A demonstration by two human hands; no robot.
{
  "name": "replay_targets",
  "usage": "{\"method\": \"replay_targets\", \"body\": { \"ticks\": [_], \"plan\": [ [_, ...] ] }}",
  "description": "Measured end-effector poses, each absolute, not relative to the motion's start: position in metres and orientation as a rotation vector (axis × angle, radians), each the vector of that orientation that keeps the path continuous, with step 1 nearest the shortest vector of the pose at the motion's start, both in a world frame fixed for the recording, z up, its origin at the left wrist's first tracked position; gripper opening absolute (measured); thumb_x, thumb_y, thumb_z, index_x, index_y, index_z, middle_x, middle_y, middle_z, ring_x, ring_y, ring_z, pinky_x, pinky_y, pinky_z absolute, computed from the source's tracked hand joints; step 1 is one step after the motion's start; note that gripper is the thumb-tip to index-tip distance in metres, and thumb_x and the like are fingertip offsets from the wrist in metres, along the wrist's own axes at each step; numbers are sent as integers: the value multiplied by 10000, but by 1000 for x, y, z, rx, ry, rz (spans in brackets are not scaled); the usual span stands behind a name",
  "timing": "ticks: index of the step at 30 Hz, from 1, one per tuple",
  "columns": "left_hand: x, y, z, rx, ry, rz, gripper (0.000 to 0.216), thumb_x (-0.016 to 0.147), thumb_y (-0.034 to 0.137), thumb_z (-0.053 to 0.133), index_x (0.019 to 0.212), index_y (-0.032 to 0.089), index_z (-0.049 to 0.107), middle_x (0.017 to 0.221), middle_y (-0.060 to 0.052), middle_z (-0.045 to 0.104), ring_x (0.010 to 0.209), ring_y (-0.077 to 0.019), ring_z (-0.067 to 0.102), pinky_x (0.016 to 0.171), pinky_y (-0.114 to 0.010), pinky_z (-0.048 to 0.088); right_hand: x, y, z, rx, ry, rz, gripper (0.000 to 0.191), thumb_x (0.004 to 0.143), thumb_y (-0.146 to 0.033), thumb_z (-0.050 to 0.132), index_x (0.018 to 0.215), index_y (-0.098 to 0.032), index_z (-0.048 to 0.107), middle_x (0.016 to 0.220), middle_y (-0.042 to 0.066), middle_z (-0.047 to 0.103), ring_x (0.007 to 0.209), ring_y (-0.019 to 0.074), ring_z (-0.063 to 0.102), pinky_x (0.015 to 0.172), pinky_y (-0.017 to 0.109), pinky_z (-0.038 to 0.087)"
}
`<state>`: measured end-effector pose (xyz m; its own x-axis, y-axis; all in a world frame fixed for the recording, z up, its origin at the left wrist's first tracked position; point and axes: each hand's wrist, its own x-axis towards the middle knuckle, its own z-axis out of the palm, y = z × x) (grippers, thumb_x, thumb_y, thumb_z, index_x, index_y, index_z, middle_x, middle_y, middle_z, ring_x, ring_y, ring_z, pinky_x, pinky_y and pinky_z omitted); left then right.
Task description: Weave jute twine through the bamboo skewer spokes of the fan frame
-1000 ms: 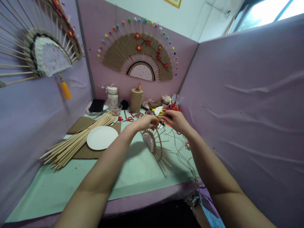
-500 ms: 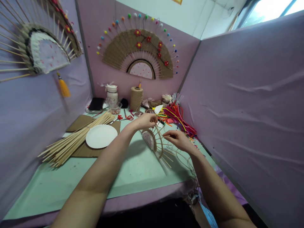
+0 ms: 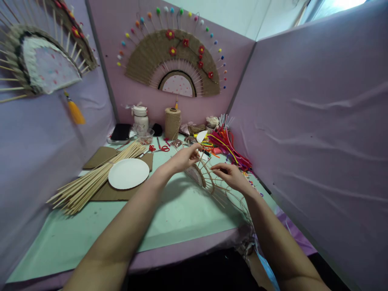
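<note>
A small half-made fan (image 3: 202, 178) of wooden sticks and jute twine stands on edge on the green table (image 3: 169, 218). My left hand (image 3: 184, 157) is closed, pinching the top of one of its sticks. My right hand (image 3: 230, 176) is just right of the fan, fingers curled on the loose jute twine (image 3: 235, 198) that trails off toward the table's front right edge.
A bundle of bamboo skewers (image 3: 91, 180), a white paper plate (image 3: 129, 173) and brown cardboard lie at the left. Red scissors (image 3: 160, 148), a twine spool (image 3: 172, 123), a white jar (image 3: 141, 117) and coloured pipe cleaners (image 3: 230, 149) sit at the back. Finished fans hang on the purple walls.
My right hand dropped from beside the left hand down to the right of the fan, uncovering the pipe cleaners. The fan has tilted lower toward the table. The view shifted slightly.
</note>
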<state>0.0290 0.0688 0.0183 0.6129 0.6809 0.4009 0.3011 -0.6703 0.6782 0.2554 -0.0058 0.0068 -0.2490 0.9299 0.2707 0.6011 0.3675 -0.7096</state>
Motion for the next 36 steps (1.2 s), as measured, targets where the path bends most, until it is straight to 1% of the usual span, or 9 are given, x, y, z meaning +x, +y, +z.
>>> {"method": "replay_targets", "body": {
  "ticks": [2,4,9,18,24,26,29,33,36],
  "plan": [
    [31,64,11,2370,798,979,205,842,188,540,1046,187,559,967,-44,655,866,-148,599,800,-274,462,255,-6,6,-1314,-1973,633,292,835,-410,599,895,-152,724,841,79,725,692,177,597,623,286,440],
    [34,62,6,2436,806,1033,158,855,197,546,998,182,610,1008,-56,649,931,-161,585,843,-281,446,255,-7,6,-1297,-1987,634,279,833,-404,600,881,-157,721,838,78,726,720,187,612,649,292,453],
    [38,61,1,2462,842,1062,115,857,192,547,831,177,659,923,-41,625,866,-151,569,792,-255,437,260,-9,14,-1284,-1976,620,287,833,-425,603,884,-166,717,858,80,721,744,192,611,656,299,461],
    [33,63,4,2526,1010,985,165,868,236,530,832,197,686,890,-32,608,840,-154,559,780,-255,425,247,-1,64,-1338,-1910,507,324,793,-459,636,708,-149,676,623,13,595,549,112,444,519,253,345],
    [32,62,6,2528,1042,973,163,860,222,539,847,189,698,893,-42,616,840,-160,564,775,-262,430,222,-4,79,-1167,-2111,419,262,841,-397,608,766,-159,685,680,20,615,605,116,477,560,244,351],
    [30,63,7,2525,1058,965,159,856,219,546,845,184,700,887,-48,619,839,-164,567,768,-265,432,227,-7,78,-1138,-2173,416,248,842,-389,609,762,-165,681,689,22,615,622,121,488,568,242,357],
    [28,65,7,2514,1061,961,148,852,228,560,844,181,700,883,-50,623,839,-165,574,774,-265,437,244,-7,67,-1224,-2081,469,285,831,-426,613,756,-159,682,664,20,593,595,119,461,546,245,350],
    [28,67,5,2501,1070,981,142,858,240,561,850,183,691,893,-51,626,851,-169,579,791,-272,442,261,-1,34,-1285,-1918,754,346,776,-493,650,751,-149,678,657,13,579,592,120,455,549,252,356],
    [30,66,4,2497,1042,996,113,853,222,573,852,176,675,907,-55,627,854,-170,578,784,-272,441,259,-1,6,-1340,-1821,927,363,748,-511,658,696,-152,654,610,-11,528,569,110,421,536,248,331]
  ]
}}
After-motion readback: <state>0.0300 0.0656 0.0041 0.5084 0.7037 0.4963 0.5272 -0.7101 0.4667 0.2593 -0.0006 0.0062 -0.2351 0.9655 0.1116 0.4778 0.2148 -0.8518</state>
